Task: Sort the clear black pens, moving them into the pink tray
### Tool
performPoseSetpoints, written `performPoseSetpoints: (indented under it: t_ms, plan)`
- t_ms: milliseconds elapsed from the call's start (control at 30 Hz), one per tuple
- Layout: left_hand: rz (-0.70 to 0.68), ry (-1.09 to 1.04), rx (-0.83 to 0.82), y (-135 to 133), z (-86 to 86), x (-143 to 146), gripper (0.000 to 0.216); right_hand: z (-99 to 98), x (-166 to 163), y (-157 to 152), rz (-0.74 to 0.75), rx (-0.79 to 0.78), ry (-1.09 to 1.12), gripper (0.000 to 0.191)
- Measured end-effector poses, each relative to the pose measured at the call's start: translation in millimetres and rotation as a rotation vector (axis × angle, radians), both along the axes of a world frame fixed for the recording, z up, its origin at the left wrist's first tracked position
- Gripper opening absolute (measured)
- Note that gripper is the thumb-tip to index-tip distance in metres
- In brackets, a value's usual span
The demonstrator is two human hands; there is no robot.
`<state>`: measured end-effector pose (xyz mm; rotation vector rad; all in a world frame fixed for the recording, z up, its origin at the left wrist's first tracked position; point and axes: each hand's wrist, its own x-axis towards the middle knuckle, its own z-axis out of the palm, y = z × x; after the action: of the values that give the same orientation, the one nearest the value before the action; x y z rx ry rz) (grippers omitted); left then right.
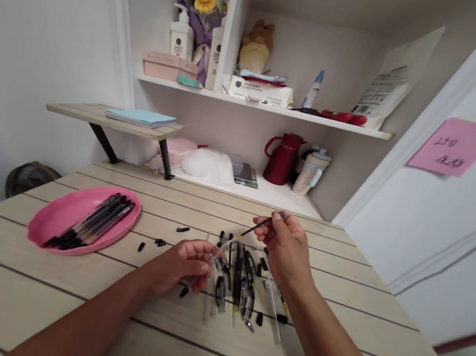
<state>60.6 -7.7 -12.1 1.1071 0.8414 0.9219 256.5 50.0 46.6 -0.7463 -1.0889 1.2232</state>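
Your left hand (186,261) grips a clear plastic pen barrel (203,273); your right hand (285,248) pinches a thin black refill (257,226). You're mid-assembly: next, align refill tip with barrel mouth.

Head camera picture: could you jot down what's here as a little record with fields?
left hand: grip closed on a clear pen barrel
right hand: pinches a thin pen refill at the barrel's mouth
loose pen parts: heaped on the wooden table below the hands
small black caps: scattered left of the heap
pink tray: on the table's left, holding assembled black pens
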Motion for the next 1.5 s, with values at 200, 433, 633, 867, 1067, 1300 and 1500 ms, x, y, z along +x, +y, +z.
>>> performPoseSetpoints:
  t_ms: [200,433,633,867,1067,1300,1500]
  plan:
    - [0.011,0.013,0.029,0,0.6,1,0.034,0.2,-1,-4,0.056,0.0,-0.048,0.019]
    - [0.045,-0.098,0.026,0,-0.1,3,0.033,-5.6,-14,-17,0.14,-0.011,-0.244,0.021]
    - [0.017,-0.11,0.024,-1,6.5,4,0.025,-9.4,-13,-17,0.272,-0.046,-0.354,0.028]
    - [0.062,-0.172,0.039,-1,7.8,3,0.024,-20.9,-3,5,0.149,-0.065,-0.469,0.029]
    - [0.171,-0.333,0.061,3,10.6,-3,0.021,-35.0,-1,37,0.043,-0.008,-0.861,0.018]
    - [0.218,-0.384,0.1,7,10.3,-7,0.018,-43.0,-22,59,-0.072,0.055,-1.461,0.015]
    - [0.211,-0.351,0.091,8,8.9,-8,0.018,-53.9,-41,73,-0.134,-0.059,-1.526,0.018]
